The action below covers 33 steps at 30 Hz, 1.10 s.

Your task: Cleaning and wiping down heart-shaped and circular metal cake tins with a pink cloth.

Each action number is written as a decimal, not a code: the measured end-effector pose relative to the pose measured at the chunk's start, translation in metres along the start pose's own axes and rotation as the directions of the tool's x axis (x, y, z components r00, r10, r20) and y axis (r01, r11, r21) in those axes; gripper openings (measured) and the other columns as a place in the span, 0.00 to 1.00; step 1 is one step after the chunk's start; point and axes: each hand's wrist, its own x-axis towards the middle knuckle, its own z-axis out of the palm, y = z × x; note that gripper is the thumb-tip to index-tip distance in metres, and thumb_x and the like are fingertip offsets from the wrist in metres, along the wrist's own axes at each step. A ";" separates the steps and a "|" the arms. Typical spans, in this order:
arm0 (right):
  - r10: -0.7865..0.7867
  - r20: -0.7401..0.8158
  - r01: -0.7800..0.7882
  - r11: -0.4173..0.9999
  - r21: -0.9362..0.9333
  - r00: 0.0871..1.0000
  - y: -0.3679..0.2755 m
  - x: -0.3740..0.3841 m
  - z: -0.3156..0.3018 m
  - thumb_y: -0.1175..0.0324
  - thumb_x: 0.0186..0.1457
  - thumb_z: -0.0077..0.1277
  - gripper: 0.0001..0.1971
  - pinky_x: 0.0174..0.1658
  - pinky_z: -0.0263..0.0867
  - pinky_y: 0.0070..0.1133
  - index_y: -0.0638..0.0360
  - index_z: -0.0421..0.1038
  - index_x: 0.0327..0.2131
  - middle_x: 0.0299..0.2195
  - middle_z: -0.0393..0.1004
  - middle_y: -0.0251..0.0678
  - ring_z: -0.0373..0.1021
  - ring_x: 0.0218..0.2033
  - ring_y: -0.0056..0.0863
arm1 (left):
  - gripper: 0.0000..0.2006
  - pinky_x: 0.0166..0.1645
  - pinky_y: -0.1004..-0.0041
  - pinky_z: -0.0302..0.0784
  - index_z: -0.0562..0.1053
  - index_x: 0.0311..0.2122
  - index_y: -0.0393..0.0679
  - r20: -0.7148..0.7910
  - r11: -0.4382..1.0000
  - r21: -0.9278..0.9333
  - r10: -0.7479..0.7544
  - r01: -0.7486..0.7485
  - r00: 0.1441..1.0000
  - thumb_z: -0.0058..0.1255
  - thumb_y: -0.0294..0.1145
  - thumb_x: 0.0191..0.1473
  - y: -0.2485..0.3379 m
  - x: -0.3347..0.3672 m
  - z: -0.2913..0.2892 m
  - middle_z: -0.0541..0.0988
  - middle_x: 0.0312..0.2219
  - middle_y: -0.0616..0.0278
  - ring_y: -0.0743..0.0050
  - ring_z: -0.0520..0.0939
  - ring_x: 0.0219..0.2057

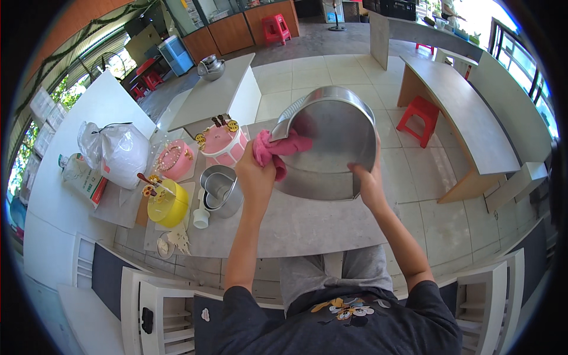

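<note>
Curved silver metal pan (340,157), btwn L grip (255,167) (clutching crumpled pink cloth (291,145) against it) & R grip (369,180) (grasping opp. side).

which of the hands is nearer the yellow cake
Left. The left hand, holding the pink cloth at the pan, is to the right of the yellow cake; the right hand, on the pan's right side, is farther right.

Pale square floor tiles (438,228); a red plastic stool (421,118) beside a long grey-topped, brown-sided desk (464,118); brown wood-panelled counter fronts (231,34) at the back; bright daylight through a black-framed window (520,59) at right.
</note>
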 end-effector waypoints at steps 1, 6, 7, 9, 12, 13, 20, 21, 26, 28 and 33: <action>0.010 0.082 -0.001 0.994 -0.111 0.997 0.000 0.001 -0.005 0.75 0.36 0.41 0.42 0.58 0.40 0.30 0.50 0.38 0.59 0.58 0.42 0.46 0.42 0.59 0.39 | 0.12 0.28 0.70 0.70 0.71 0.33 0.39 0.095 0.986 -0.132 -0.085 0.098 0.992 0.47 0.22 0.37 0.006 -0.001 -0.003 0.75 0.22 0.51 0.54 0.76 0.22; 0.069 0.277 -0.023 0.986 -0.166 0.958 -0.029 0.006 0.003 0.76 0.34 0.35 0.42 0.58 0.40 0.29 0.50 0.38 0.59 0.57 0.45 0.47 0.43 0.59 0.44 | 0.17 0.28 0.70 0.71 0.71 0.36 0.39 0.225 0.959 0.064 0.257 -0.277 0.940 0.49 0.21 0.35 -0.015 0.002 -0.008 0.75 0.25 0.50 0.52 0.76 0.23; 0.063 0.278 0.006 0.971 -0.240 0.958 -0.032 0.006 0.002 0.76 0.34 0.36 0.42 0.58 0.41 0.28 0.50 0.39 0.59 0.56 0.48 0.47 0.45 0.58 0.45 | 0.18 0.28 0.70 0.71 0.71 0.37 0.39 0.215 0.966 0.040 0.241 -0.255 0.946 0.50 0.21 0.33 -0.018 0.000 -0.007 0.75 0.25 0.50 0.51 0.76 0.22; 0.059 0.278 0.032 0.949 -0.312 0.959 -0.040 0.007 0.001 0.76 0.35 0.36 0.41 0.58 0.41 0.28 0.50 0.40 0.59 0.55 0.51 0.47 0.46 0.58 0.45 | 0.19 0.28 0.71 0.71 0.71 0.37 0.38 0.210 0.972 0.017 0.224 -0.233 0.952 0.51 0.20 0.32 -0.018 -0.005 -0.006 0.75 0.24 0.51 0.51 0.75 0.21; 0.134 0.245 -0.051 0.947 -0.317 0.960 -0.042 0.012 -0.002 0.75 0.36 0.36 0.39 0.57 0.43 0.27 0.49 0.44 0.58 0.53 0.54 0.48 0.50 0.56 0.45 | 0.18 0.27 0.76 0.70 0.71 0.35 0.37 0.124 0.986 -0.078 0.153 -0.145 0.980 0.53 0.19 0.30 -0.006 -0.012 -0.003 0.75 0.19 0.55 0.62 0.76 0.19; 0.095 0.208 -0.021 0.942 -0.334 0.973 -0.033 0.015 -0.006 0.75 0.37 0.36 0.38 0.56 0.46 0.27 0.48 0.45 0.58 0.52 0.56 0.48 0.54 0.53 0.43 | 0.17 0.27 0.78 0.69 0.72 0.34 0.37 0.058 0.982 -0.160 0.115 -0.104 0.992 0.54 0.19 0.31 0.002 -0.011 -0.002 0.74 0.17 0.58 0.70 0.75 0.19; 0.059 0.111 -0.024 0.955 -0.296 0.992 -0.028 0.012 -0.014 0.76 0.38 0.37 0.35 0.46 0.58 0.23 0.47 0.50 0.57 0.45 0.63 0.44 0.64 0.39 0.30 | 0.14 0.28 0.82 0.67 0.73 0.32 0.37 -0.053 0.932 -0.362 0.003 -0.022 0.999 0.55 0.21 0.34 -0.007 -0.022 0.015 0.74 0.19 0.65 0.86 0.72 0.22; 0.057 0.105 -0.023 0.954 -0.297 0.993 -0.027 0.010 -0.014 0.76 0.38 0.37 0.35 0.46 0.58 0.23 0.47 0.50 0.57 0.45 0.63 0.44 0.64 0.39 0.30 | 0.14 0.28 0.82 0.67 0.73 0.32 0.37 -0.050 0.930 -0.366 0.006 -0.024 0.999 0.55 0.21 0.34 -0.005 -0.021 0.018 0.74 0.19 0.65 0.86 0.72 0.22; -0.105 0.133 0.164 0.783 -0.600 0.986 -0.044 -0.015 0.012 0.74 0.35 0.47 0.40 0.34 0.64 0.24 0.43 0.50 0.57 0.31 0.64 0.43 0.66 0.30 0.36 | 0.12 0.30 0.81 0.68 0.72 0.36 0.37 0.028 0.906 -0.387 -0.170 0.168 0.985 0.53 0.24 0.42 0.007 0.000 0.019 0.75 0.24 0.64 0.83 0.73 0.25; -0.124 0.150 0.193 0.733 -0.653 0.981 -0.046 -0.021 0.013 0.72 0.34 0.49 0.41 0.33 0.64 0.26 0.43 0.50 0.57 0.29 0.64 0.43 0.66 0.30 0.38 | 0.10 0.31 0.80 0.69 0.72 0.35 0.36 0.079 0.921 -0.363 -0.123 0.143 0.989 0.50 0.25 0.45 0.019 0.006 0.014 0.75 0.24 0.64 0.84 0.74 0.27; 0.140 0.359 0.193 0.640 -0.744 0.923 -0.040 -0.014 0.009 0.65 0.34 0.52 0.38 0.33 0.64 0.32 0.45 0.55 0.55 0.28 0.66 0.46 0.67 0.30 0.42 | 0.14 0.39 0.72 0.74 0.71 0.35 0.37 0.352 0.769 -0.154 0.630 -0.621 0.692 0.50 0.21 0.37 0.014 0.012 0.009 0.76 0.32 0.53 0.66 0.78 0.35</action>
